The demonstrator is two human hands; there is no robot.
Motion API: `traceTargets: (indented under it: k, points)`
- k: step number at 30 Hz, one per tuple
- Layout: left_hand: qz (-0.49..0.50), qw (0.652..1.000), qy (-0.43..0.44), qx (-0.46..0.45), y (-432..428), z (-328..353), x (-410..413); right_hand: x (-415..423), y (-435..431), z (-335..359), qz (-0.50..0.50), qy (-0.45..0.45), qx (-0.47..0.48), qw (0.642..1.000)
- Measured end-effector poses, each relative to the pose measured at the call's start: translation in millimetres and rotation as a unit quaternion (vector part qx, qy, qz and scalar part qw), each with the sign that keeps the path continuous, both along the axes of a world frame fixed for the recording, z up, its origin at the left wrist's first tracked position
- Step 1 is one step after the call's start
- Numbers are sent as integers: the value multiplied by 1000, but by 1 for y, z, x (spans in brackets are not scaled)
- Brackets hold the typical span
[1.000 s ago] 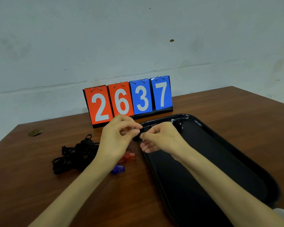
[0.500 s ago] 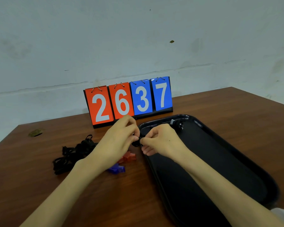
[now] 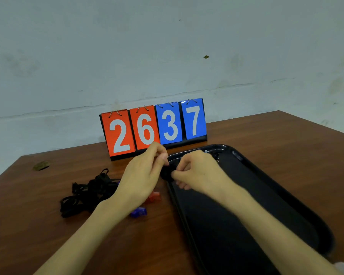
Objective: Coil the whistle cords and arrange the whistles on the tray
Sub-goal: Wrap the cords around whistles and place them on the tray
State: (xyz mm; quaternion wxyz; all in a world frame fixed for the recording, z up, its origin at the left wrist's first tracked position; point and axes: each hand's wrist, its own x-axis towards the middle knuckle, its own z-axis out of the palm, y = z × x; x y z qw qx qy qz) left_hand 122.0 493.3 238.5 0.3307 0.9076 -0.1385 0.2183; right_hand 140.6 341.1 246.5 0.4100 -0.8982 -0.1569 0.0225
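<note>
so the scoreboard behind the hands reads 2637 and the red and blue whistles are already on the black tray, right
Not quite. The head view shows the red plastic whistle and blue plastic whistle lying on the brown wooden table, left of the black tray. The flip scoreboard does read 2637.

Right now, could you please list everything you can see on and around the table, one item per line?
Wooden table: one, brown, fills the foreground.
Flip scoreboard: one, two orange cards then two blue, reading 2637, at the far edge.
Plastic tray: one, black, on the right.
Tangled cords: one heap, black, left of the tray.
Red whistle: one, partly hidden beside the left wrist.
Blue whistle: one, nearer than the red.
Small dark item: one, black, pinched between both hands.
Left hand; right hand: meeting over the tray's far left corner.
</note>
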Motion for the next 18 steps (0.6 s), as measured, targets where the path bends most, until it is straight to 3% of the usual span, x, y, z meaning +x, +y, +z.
traceTargets:
  k: [4, 9, 12, 18]
  points:
    - [-12, 997, 61, -35, -18, -1, 37, 46, -48, 16, -60, 44, 30, 997]
    - [14, 981, 130, 142, -43, -41, 88, 104, -73, -11, -158, -29, 6, 987]
    - [28, 967, 137, 215, -50, -54, 104, 115, -70, -32, -161, -15, 24, 987]
    - [10, 972, 125, 201, -41, -57, 109, 117, -62, -46, -174, 7, 39, 984]
